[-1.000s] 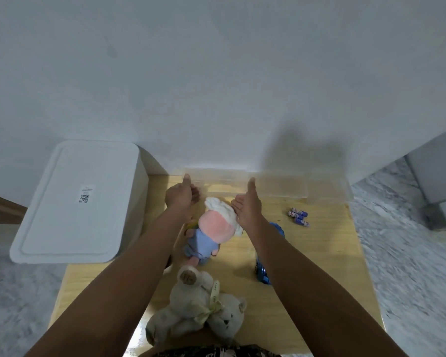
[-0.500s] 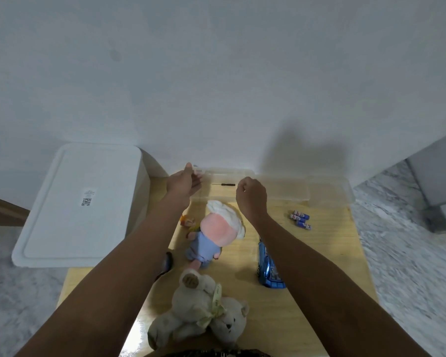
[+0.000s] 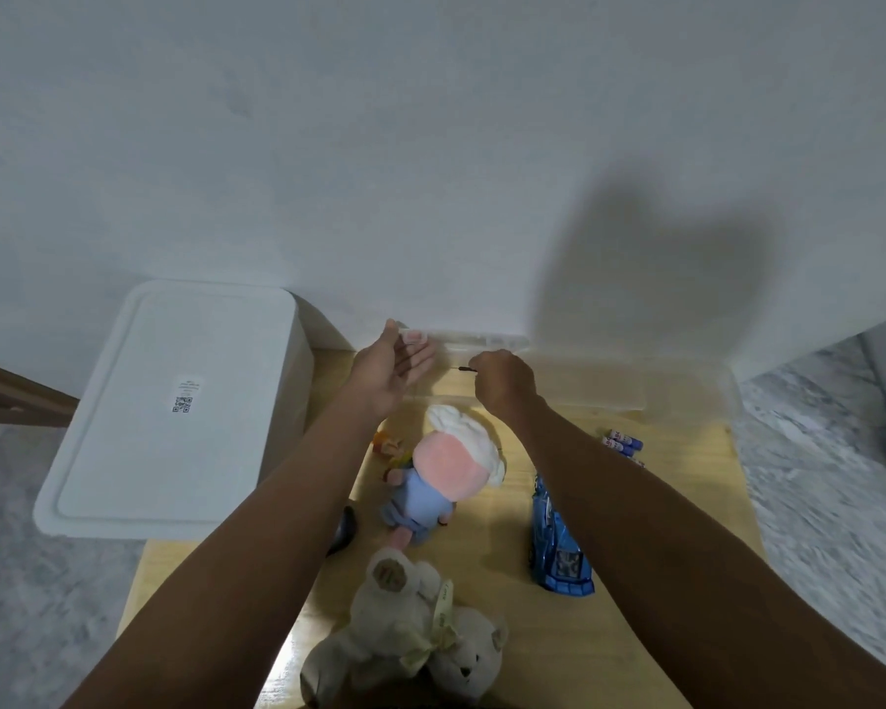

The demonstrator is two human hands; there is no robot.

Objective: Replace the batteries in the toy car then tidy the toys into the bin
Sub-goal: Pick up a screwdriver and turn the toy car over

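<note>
A clear plastic bin (image 3: 609,386) stands at the back of the wooden table (image 3: 635,631), against the wall. My left hand (image 3: 390,371) grips its left corner, thumb on the rim and fingers seen through the clear wall. My right hand (image 3: 505,383) is a fist over the bin, with a thin dark tool (image 3: 462,370) sticking out of it to the left. The blue toy car (image 3: 558,550) lies beside my right forearm. Several batteries (image 3: 622,443) lie at the right, in front of the bin.
A pink-faced plush doll (image 3: 453,473) lies mid-table and a beige teddy bear (image 3: 410,637) at the near edge. A small orange toy (image 3: 387,442) and a dark object (image 3: 346,527) sit by my left arm. A white lidded box (image 3: 175,406) stands left.
My right hand has gone from open to a fist and moved back over the bin, now with the thin tool. My left hand has taken hold of the bin's corner.
</note>
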